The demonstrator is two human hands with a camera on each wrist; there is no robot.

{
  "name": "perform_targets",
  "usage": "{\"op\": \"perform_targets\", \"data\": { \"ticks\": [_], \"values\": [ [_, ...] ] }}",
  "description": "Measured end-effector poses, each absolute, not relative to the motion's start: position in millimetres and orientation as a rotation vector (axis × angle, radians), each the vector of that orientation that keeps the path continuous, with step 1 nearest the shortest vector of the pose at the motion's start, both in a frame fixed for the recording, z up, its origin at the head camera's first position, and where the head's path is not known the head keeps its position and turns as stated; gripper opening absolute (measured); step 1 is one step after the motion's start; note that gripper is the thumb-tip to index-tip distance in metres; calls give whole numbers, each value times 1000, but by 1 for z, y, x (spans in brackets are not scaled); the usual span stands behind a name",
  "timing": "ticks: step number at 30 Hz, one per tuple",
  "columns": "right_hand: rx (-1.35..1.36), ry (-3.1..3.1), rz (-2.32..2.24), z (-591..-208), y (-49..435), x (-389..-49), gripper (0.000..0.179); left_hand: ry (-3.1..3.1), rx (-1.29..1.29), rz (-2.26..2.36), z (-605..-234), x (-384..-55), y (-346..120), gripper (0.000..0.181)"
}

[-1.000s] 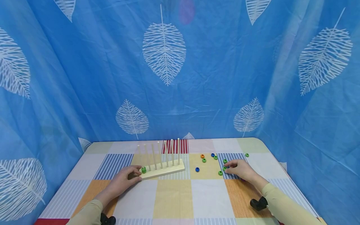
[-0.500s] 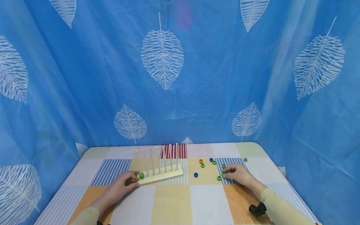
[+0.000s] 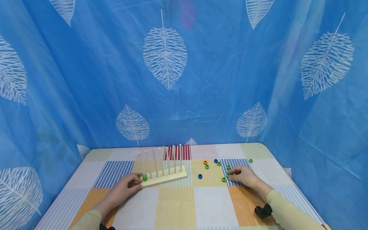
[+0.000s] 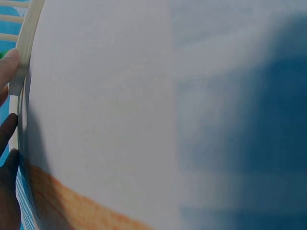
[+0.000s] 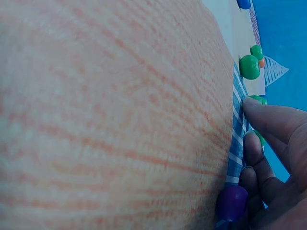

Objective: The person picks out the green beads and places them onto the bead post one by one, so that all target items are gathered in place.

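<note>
My left hand (image 3: 125, 188) grips the left end of a pale wooden peg board (image 3: 169, 177), thumb along its front edge. Several upright pegs line the board. Green beads (image 3: 144, 177) sit low on its leftmost peg. Over on the right, my right hand (image 3: 244, 176) pinches a green bead (image 3: 228, 175) on the blue-striped patch, with thumb and forefinger at its sides. In the right wrist view the thumb partly hides the beads behind it. A purple-blue bead (image 5: 231, 203) lies by the lower fingers there; the hand covers it in the head view.
Loose beads lie between board and right hand: an orange bead (image 3: 205, 162), blue beads (image 3: 200, 176) and several green beads (image 3: 223, 180). One green bead (image 3: 250, 161) sits apart, beyond the right hand. A blue leaf-print curtain (image 3: 184, 95) closes off the patchwork-covered table (image 3: 176, 204) behind and at the sides.
The head view has shifted slightly. My right fingers have drawn in around the green bead, and a blue bead glimpsed between them earlier is hidden now. The left hand stays on the board.
</note>
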State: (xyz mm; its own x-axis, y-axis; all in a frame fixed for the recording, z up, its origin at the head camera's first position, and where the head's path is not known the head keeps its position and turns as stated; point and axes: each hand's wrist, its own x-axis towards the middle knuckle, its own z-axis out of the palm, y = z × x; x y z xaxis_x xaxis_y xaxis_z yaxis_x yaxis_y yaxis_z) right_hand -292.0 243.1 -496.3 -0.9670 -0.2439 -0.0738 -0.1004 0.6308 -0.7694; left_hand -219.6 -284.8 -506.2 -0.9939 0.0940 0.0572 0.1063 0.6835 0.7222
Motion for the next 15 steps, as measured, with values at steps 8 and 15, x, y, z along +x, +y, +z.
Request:
{"op": "perform_targets", "data": {
  "ticks": [8, 15],
  "values": [
    [-302, 2640, -1247, -498, 246, -296, 22, -2869, -196, -1214, -507, -221, -286, 13],
    [-316, 2622, -1258, -499, 246, -296, 27, -2874, -188, -1201, -506, -221, -286, 13]
  ]
}}
